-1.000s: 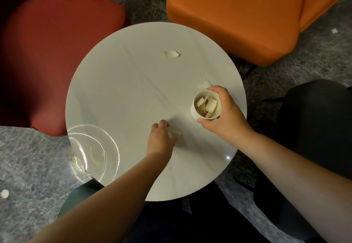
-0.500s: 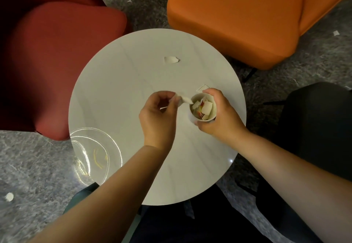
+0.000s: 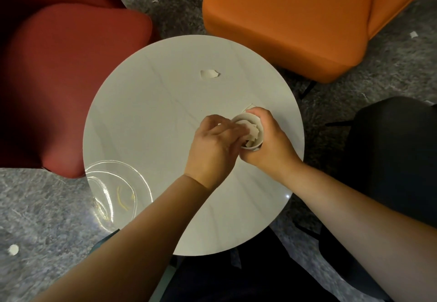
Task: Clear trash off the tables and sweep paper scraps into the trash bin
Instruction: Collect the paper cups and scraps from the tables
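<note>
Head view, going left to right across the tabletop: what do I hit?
Clear plastic lid at the table's left edge → left hand → paper cup of scraps, held by the right hand.

Both bare forearms reach forward over the round table (image 3: 146,112). The right hand (image 3: 272,143) is wrapped around the paper cup (image 3: 256,121), thumb on its near side. The left hand (image 3: 212,145) meets the cup's left rim, fingers curled and fingertips inside its mouth.
</note>
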The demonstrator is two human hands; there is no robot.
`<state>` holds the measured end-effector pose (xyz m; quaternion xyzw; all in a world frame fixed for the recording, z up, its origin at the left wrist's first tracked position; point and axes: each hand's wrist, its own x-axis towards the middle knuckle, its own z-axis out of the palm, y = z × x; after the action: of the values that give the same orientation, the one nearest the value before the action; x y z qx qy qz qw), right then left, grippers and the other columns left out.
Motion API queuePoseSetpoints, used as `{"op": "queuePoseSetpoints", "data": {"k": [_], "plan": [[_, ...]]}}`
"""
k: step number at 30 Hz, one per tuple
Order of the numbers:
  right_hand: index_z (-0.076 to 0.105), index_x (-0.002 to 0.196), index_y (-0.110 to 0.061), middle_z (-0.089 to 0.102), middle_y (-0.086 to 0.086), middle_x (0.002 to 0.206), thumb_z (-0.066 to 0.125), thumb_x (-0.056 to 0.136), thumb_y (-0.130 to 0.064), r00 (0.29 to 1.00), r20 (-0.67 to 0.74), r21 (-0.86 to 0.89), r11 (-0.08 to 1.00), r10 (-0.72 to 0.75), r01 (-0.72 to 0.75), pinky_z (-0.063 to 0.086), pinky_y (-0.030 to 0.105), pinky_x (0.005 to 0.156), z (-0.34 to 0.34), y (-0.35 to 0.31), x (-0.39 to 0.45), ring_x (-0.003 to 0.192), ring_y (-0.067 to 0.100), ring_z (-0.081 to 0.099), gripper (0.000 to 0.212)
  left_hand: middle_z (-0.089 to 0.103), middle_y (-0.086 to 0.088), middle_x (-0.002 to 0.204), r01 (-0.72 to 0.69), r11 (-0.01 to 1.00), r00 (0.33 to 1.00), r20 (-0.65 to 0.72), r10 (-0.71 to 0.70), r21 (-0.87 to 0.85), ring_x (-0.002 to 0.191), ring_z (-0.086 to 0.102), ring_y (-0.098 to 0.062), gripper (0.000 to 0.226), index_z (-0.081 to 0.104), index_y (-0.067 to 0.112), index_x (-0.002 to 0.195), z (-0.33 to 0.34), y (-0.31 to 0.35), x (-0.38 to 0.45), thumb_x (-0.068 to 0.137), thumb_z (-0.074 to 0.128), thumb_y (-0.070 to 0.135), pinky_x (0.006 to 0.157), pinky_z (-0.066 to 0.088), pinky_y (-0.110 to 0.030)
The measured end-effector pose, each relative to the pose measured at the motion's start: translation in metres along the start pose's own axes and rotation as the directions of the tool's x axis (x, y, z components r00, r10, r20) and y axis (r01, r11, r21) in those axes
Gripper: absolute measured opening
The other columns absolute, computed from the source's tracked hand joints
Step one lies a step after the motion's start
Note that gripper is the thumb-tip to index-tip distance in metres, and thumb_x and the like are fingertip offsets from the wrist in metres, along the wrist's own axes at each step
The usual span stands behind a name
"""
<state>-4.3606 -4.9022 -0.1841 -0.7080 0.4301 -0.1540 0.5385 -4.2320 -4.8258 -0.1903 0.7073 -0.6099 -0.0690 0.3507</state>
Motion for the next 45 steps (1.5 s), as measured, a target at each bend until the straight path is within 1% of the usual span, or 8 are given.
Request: {"op": "queuePoseSetpoints", "data": {"k": [7,10,13,19,28,36,42,45], "plan": [[0.043,0.129,-0.023,0.053,-0.007,0.124,0.086,0.065,-0.024,0.999,-0.039,-0.058,0.998,0.011,-0.013,0.051,0.027,0.091,-0.005,0.013,0.002,0.115,0.011,0.053,0.077,0.067,0.014,0.098,0.221,0.958,0.974,-0.003,-0.225,-0.184,0.100,0.055,-0.012,0.021,0.075,0.017,0.102,-0.012,0.001,0.019,0.096,0.056,0.024,0.085,0.042,-0.015],[0.041,0.129,-0.030,0.050,-0.006,0.126,0.086,0.064,-0.024,0.996,-0.079,-0.080,0.995,0.044,-0.051,0.050,0.029,0.093,-0.015,0.016,0.001,0.116,0.011,0.051,0.079,0.063,0.013,0.102,0.521,0.814,0.849,0.063,-0.524,-0.254,0.095,0.060,-0.008,0.016,0.072,0.019,0.105,0.002,-0.007,0.033,0.096,0.059,0.020,0.083,0.048,-0.013],[0.041,0.126,-0.035,0.050,-0.008,0.123,0.083,0.065,-0.020,0.990,-0.119,-0.079,0.994,0.071,-0.081,0.049,0.022,0.088,-0.029,0.017,-0.001,0.113,0.009,0.051,0.075,0.060,0.005,0.116,0.643,0.757,0.758,0.243,-0.605,-0.119,0.090,0.059,-0.006,0.023,0.067,0.019,0.115,0.027,-0.026,0.043,0.093,0.065,0.024,0.075,0.041,-0.002],[0.038,0.117,-0.042,0.050,-0.011,0.118,0.083,0.066,-0.017,0.982,-0.163,-0.092,0.990,0.091,-0.107,0.040,0.001,0.076,-0.048,0.024,0.002,0.107,0.005,0.051,0.072,0.054,-0.004,0.123,0.616,0.785,0.681,0.453,-0.575,0.070,0.102,0.061,-0.021,0.040,0.062,0.015,0.124,0.078,-0.041,0.063,0.088,0.071,0.030,0.093,0.049,-0.031],[0.040,0.122,-0.035,0.050,-0.008,0.121,0.083,0.065,-0.014,0.985,-0.155,-0.081,0.993,0.075,-0.089,0.039,0.002,0.082,-0.064,0.034,0.014,0.111,0.006,0.050,0.074,0.057,-0.007,0.121,0.525,0.834,0.735,0.404,-0.544,0.168,0.114,0.051,-0.026,0.037,0.057,0.017,0.126,0.116,-0.039,0.072,0.091,0.063,0.025,0.095,0.046,-0.037],[0.040,0.120,-0.039,0.050,-0.009,0.121,0.084,0.065,-0.019,0.987,-0.135,-0.087,0.991,0.086,-0.098,0.041,0.003,0.080,-0.060,0.035,0.022,0.111,0.005,0.051,0.074,0.063,0.000,0.089,0.670,0.742,0.700,0.356,-0.619,-0.028,0.085,0.059,-0.020,0.015,0.066,0.018,0.088,0.086,-0.040,0.074,0.097,0.058,0.026,0.067,0.039,-0.013],[0.039,0.129,-0.034,0.050,-0.003,0.125,0.085,0.061,-0.030,0.993,-0.072,-0.115,0.988,0.096,-0.104,0.053,0.036,0.089,-0.043,0.029,0.037,0.112,0.015,0.053,0.082,0.065,-0.001,0.097,0.394,0.883,0.916,0.031,-0.400,-0.256,0.087,0.058,-0.008,0.014,0.075,0.014,0.102,0.029,-0.001,0.082,0.094,0.064,0.017,0.077,0.042,-0.009],[0.038,0.130,-0.038,0.050,-0.005,0.127,0.084,0.064,-0.032,0.995,-0.035,-0.047,0.995,0.090,-0.092,0.054,0.035,0.088,-0.033,0.021,0.045,0.113,0.013,0.055,0.081,0.060,0.001,0.098,0.235,0.934,0.972,0.084,-0.221,-0.267,0.091,0.055,-0.005,0.025,0.075,0.011,0.104,0.014,0.006,0.076,0.090,0.061,-0.003,0.077,0.041,-0.009]]}}
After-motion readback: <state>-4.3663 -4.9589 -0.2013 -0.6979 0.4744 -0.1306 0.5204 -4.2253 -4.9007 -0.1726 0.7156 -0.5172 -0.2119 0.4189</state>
